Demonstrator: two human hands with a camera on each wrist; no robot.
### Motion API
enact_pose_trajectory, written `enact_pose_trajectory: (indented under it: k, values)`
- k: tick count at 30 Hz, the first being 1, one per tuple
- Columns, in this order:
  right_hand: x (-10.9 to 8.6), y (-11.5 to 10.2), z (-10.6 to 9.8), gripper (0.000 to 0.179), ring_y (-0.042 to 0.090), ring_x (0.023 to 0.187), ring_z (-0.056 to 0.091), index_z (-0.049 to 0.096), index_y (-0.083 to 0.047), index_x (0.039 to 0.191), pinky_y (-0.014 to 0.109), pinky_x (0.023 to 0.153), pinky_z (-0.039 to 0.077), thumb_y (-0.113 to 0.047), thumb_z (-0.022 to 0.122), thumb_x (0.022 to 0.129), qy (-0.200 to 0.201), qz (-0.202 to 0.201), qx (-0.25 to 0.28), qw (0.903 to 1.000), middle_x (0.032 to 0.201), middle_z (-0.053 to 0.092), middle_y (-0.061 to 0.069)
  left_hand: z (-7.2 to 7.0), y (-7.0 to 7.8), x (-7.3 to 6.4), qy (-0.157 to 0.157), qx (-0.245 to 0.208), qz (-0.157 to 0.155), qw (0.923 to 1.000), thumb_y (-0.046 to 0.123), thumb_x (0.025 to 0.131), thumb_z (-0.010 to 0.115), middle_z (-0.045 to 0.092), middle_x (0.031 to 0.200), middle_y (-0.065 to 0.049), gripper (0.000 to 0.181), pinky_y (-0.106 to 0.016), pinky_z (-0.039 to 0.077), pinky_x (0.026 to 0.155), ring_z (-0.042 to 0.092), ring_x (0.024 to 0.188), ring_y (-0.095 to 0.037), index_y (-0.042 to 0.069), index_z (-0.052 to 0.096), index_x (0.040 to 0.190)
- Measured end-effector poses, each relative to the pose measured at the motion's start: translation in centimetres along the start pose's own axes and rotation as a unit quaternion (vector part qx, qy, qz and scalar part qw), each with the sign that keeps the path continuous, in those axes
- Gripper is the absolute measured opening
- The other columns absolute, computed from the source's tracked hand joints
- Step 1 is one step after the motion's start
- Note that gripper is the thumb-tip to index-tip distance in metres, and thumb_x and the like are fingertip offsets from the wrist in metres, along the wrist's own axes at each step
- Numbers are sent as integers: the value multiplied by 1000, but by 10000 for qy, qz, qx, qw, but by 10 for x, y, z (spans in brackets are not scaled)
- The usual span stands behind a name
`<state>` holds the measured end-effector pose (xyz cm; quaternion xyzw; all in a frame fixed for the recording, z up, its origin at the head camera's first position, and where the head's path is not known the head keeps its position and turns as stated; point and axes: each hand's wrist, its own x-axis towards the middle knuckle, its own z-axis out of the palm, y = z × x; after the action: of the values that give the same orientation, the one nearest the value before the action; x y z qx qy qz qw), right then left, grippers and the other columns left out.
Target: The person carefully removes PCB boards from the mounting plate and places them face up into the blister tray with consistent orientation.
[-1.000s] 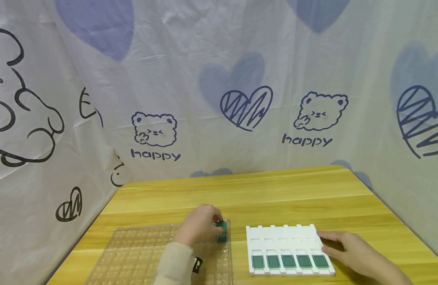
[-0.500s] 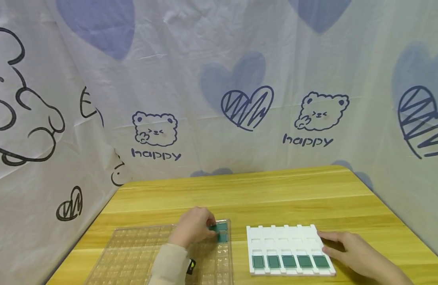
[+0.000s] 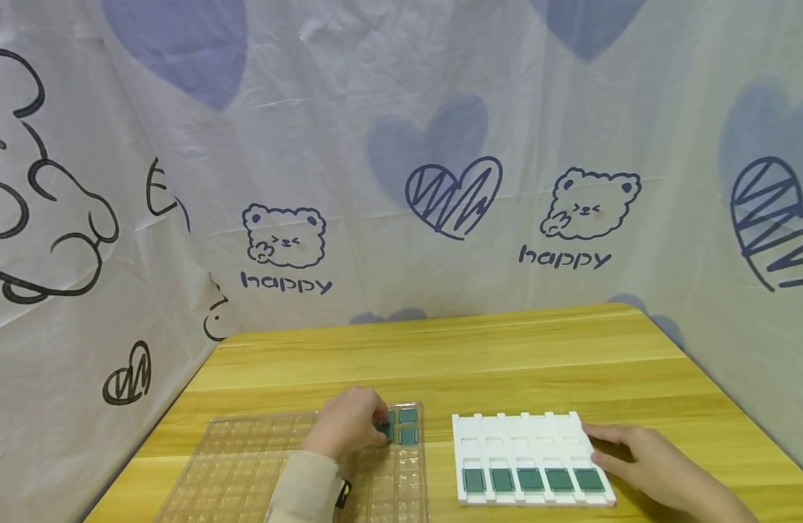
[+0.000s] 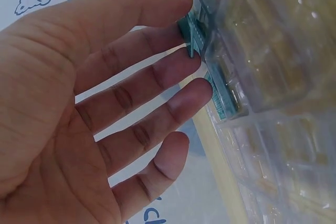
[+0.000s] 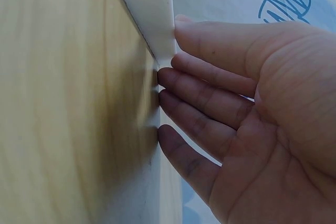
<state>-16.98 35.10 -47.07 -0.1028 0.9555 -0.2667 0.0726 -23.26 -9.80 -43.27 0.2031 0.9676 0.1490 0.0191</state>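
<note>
My left hand [image 3: 351,421] reaches over the far right corner of a clear plastic tray [image 3: 245,454] divided into many small pockets. Thumb and forefinger pinch a thin green square chip [image 3: 388,427], partly hidden by the fingers in the head view. In the left wrist view this chip [image 4: 192,38] stands tilted at the pocket, while the other fingers spread loosely. Two more green chips [image 3: 408,437] lie in the tray's rightmost column. At right, my right hand [image 3: 656,468] touches the right edge of a white slotted holder [image 3: 520,427], fingers nearly straight and fingertips at the tabletop.
Several green squares [image 3: 529,479] fill the holder's front row; its back row of slots is bare. The wooden table [image 3: 441,356] reaches back to a white curtain [image 3: 375,73] printed with hearts and bears. A black band [image 3: 343,494] shows at the left wrist.
My left hand has shifted left and slightly nearer, carrying a green chip from the tray's rightmost column to the column beside it. The right hand and white holder have stayed put.
</note>
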Motion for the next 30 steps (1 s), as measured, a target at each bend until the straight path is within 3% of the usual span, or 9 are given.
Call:
enact_pose_trajectory:
  k: [30]
  values:
    - [-1, 1, -1, 52, 51, 131, 63, 65, 1, 144, 65, 105, 53, -29, 73, 102, 4, -145, 61, 9999, 139, 69, 27, 1, 0, 1, -278, -212, 1, 9994, 16, 79, 95, 73, 84, 7, 18, -38, 53, 68, 60, 76, -10, 19, 84, 92]
